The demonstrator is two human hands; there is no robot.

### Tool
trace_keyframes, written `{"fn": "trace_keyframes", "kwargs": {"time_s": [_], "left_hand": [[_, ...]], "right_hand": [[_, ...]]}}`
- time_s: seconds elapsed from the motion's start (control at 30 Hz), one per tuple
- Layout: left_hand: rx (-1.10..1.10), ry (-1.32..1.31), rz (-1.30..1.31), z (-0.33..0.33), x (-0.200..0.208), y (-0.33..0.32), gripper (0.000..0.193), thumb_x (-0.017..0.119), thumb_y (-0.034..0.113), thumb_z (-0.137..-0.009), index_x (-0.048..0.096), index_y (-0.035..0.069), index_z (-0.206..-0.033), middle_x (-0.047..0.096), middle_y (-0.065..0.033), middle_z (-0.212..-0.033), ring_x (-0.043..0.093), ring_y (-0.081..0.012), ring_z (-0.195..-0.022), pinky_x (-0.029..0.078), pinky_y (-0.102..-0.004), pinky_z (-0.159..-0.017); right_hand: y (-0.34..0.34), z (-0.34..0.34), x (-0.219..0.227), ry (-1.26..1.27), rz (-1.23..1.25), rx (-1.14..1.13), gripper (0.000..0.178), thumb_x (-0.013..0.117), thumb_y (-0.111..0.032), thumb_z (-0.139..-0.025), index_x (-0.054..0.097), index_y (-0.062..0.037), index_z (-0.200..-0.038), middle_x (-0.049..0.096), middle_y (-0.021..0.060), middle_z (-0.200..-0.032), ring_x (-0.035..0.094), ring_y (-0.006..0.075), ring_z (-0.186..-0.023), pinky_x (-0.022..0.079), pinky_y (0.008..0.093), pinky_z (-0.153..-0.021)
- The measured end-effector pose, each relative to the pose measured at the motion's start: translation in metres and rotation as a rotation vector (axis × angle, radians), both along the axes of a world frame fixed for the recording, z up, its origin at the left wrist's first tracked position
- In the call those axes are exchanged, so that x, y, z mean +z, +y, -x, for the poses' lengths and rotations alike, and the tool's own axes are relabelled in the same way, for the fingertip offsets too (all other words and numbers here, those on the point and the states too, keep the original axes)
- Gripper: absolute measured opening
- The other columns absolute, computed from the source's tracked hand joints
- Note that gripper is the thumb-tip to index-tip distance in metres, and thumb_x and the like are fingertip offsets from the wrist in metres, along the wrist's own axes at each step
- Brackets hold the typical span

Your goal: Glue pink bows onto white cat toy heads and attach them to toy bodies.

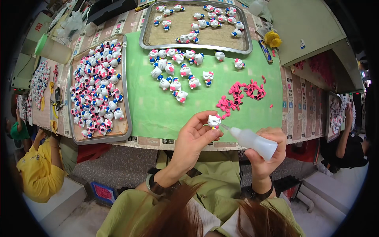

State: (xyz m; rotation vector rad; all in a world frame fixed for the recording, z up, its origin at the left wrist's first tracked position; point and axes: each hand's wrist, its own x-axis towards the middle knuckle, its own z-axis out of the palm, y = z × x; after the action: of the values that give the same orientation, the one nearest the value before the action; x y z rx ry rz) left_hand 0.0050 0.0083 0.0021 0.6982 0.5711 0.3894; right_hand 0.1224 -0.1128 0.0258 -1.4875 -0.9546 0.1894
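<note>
Between the thumb and fingers of my left hand (196, 134) is a small white cat figurine (214, 121), held upright near the table's front edge. My right hand (268, 152) is wrapped round a translucent squeeze bottle (256, 143), tilted so its thin nozzle points left at the figurine. The nozzle tip is at or very close to the figurine's side; I cannot tell whether they touch. Just beyond lie loose pink pieces (225, 103), some with dark faces. Several white, blue and pink figurines (184, 70) stand and lie on the green mat (150, 118).
A metal tray (128, 98) heaped with figurines stands at the left. Another tray (193, 48) with scattered figurines is at the back. At the right back are a yellow flower-like object (272, 39), a dark tube (265, 51) and a pale cabinet (308, 31). People sit at both sides.
</note>
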Motion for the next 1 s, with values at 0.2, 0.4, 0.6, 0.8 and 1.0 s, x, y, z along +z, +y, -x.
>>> {"fn": "trace_keyframes", "kwargs": {"time_s": [0.2,0.4,0.6,0.8,1.0], "left_hand": [[0.012,-0.034,-0.002,-0.0007,-0.0024,-0.0009,0.036,0.051,-0.002,-0.079,0.041,0.000,-0.114,0.051,-0.0076,-0.104,0.053,-0.0121,-0.083,0.044,-0.0249,-0.075],[-0.003,-0.015,-0.014,0.0007,0.0001,0.0022,0.036,0.051,0.000,-0.081,0.039,-0.001,-0.114,0.050,-0.0084,-0.104,0.054,-0.0151,-0.092,0.044,-0.0251,-0.080],[-0.004,-0.038,0.035,-0.0005,0.0022,0.0012,0.035,0.051,0.003,-0.082,0.039,-0.001,-0.115,0.052,-0.0098,-0.101,0.055,-0.0172,-0.092,0.044,-0.0259,-0.080],[-0.033,-0.025,0.028,-0.0001,0.0002,0.0011,0.037,0.051,0.002,-0.081,0.037,0.000,-0.116,0.049,-0.0152,-0.113,0.055,-0.0181,-0.092,0.046,-0.0279,-0.080],[-0.005,-0.003,0.025,0.0011,0.0020,0.0017,0.036,0.050,0.001,-0.081,0.038,0.001,-0.115,0.048,-0.0152,-0.113,0.055,-0.0183,-0.092,0.046,-0.0282,-0.080]], "right_hand": [[-0.0009,-0.0013,-0.0003,-0.003,0.012,0.032,0.046,0.078,-0.012,-0.057,0.049,-0.0028,-0.091,0.049,0.0065,-0.079,0.047,0.0141,-0.066,0.040,0.0249,-0.059],[-0.0004,-0.0033,0.0046,-0.006,-0.013,0.033,0.045,0.077,-0.012,-0.058,0.049,-0.0018,-0.092,0.049,0.0068,-0.079,0.048,0.0145,-0.066,0.040,0.0256,-0.059],[-0.0026,-0.0037,0.0040,-0.005,-0.022,-0.012,0.045,0.076,-0.011,-0.059,0.048,-0.0021,-0.093,0.050,0.0072,-0.080,0.048,0.0147,-0.068,0.039,0.0258,-0.059],[-0.0014,-0.0035,0.0024,-0.032,-0.002,0.012,0.044,0.076,-0.010,-0.058,0.049,-0.0028,-0.092,0.050,0.0066,-0.080,0.047,0.0147,-0.067,0.039,0.0256,-0.059],[-0.0027,-0.0046,0.0017,-0.042,0.019,-0.010,0.044,0.076,-0.009,-0.058,0.049,-0.0029,-0.092,0.050,0.0067,-0.079,0.047,0.0147,-0.066,0.039,0.0254,-0.059]]}}
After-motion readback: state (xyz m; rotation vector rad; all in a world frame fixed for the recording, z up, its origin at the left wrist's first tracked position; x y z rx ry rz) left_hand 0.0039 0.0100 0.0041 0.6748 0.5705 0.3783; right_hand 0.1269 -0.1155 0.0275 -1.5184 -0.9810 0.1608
